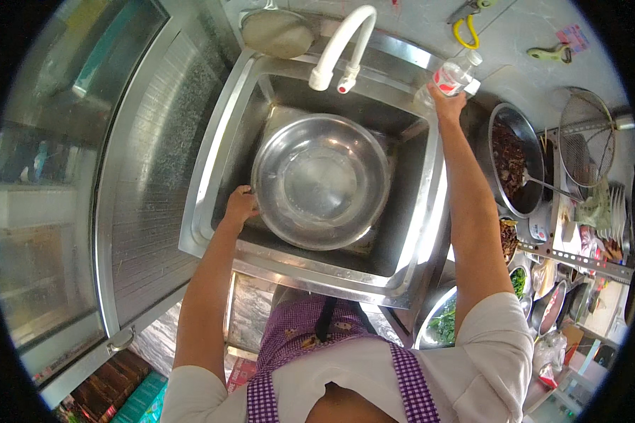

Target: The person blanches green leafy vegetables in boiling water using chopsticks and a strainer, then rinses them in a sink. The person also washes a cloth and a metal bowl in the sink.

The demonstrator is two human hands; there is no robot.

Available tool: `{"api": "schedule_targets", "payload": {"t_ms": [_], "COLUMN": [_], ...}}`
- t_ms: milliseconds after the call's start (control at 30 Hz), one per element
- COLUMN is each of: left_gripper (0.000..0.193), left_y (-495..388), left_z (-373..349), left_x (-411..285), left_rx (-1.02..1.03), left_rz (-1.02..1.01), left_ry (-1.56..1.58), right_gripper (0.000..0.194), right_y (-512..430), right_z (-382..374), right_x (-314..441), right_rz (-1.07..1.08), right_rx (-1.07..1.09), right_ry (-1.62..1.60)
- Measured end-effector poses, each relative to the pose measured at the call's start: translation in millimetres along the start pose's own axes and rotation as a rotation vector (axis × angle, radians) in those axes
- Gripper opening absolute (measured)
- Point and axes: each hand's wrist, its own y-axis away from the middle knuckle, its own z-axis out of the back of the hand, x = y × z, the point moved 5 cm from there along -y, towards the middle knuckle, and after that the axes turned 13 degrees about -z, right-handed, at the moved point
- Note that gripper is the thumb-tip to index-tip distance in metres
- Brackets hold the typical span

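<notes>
A round stainless steel basin (pixel 321 181) sits in the stainless steel sink (pixel 402 211) and looks to have a little clear liquid in it. My left hand (pixel 242 205) grips the basin's left rim. At the sink's back right corner my right hand (pixel 448 103) is closed around a clear plastic bottle (pixel 453 74) with a white cap and a red and white label. The white faucet (pixel 344 42) arches over the back of the sink, its spout above the basin; no water is seen running from it.
A strainer or shallow pan (pixel 278 34) lies behind the sink at left. Scissors with yellow handles (pixel 466 31) and a green peeler (pixel 550 53) hang on the wall. To the right stand a pot of dark food (pixel 508 158), a mesh skimmer (pixel 586 137) and a bowl of leafy greens (pixel 442 320). A glass door (pixel 103 174) borders the left.
</notes>
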Motion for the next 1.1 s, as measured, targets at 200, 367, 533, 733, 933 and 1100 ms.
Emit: {"api": "schedule_targets", "payload": {"t_ms": [200, 367, 533, 733, 933, 1100], "left_gripper": [0.03, 0.038, 0.056, 0.061, 0.066, 0.054], "left_y": [68, 101, 145, 210, 252, 245], "left_z": [5, -56, -138, -169, -193, -194], "left_x": [-28, -49, -56, -45, -58, -46], "left_rx": [-0.052, 0.171, 0.539, 0.813, 1.025, 1.047], "left_rz": [-0.111, -0.193, 0.033, 0.376, 0.351, 0.406], "left_ry": [0.182, 0.256, 0.513, 0.952, 1.08, 1.044], "right_gripper": [0.053, 0.056, 0.071, 0.078, 0.073, 0.069], "right_y": [65, 166, 310, 368, 368, 372], "right_z": [19, 52, 77, 119, 170, 163], "right_x": [21, 0, -4, -17, -18, -26], "right_rz": [0.159, -0.091, -0.311, -0.675, -0.771, -0.773], "right_rx": [0.494, 1.104, 1.683, 1.696, 1.631, 1.705], "right_ry": [-0.465, 0.149, 0.128, 0.104, 0.186, 0.25]}}
